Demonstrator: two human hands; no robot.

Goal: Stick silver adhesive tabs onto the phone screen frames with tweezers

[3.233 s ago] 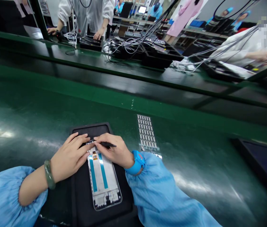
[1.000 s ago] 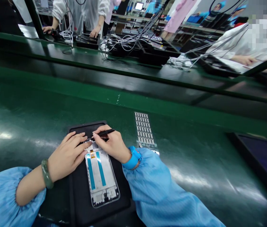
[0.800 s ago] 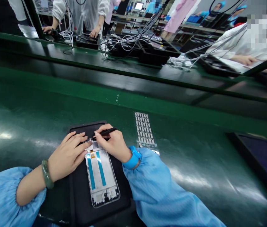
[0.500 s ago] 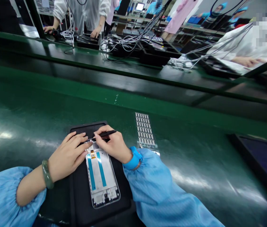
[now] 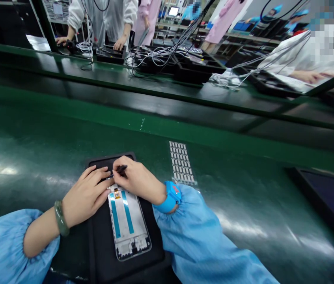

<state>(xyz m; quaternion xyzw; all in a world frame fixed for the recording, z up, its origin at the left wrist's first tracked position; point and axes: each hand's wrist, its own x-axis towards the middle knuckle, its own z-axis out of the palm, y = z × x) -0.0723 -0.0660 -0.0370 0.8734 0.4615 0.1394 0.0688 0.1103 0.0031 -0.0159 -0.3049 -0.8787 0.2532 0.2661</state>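
An opened phone frame (image 5: 128, 221) with two blue strips and a small orange flex piece lies on a black tray (image 5: 101, 248). My left hand (image 5: 88, 195) rests with fingers stretched out, its fingertips at the upper left edge of the frame. Pinched in my right hand (image 5: 137, 177) is a slim black pen-like tool (image 5: 122, 169), over the top end of the frame. The tool's tip and much of the frame's top are hidden by my fingers.
A sheet of small pale stickers (image 5: 181, 161) lies right of the tray on the green bench (image 5: 237, 177). Another dark tray (image 5: 326, 197) stands at the far right. Across a raised rail are tangled cables (image 5: 161, 55) and people in work coats.
My right hand has shifted slightly left and turned, and the black tool now points more toward me, its handle looking shorter. My left hand has stayed nearly in place.
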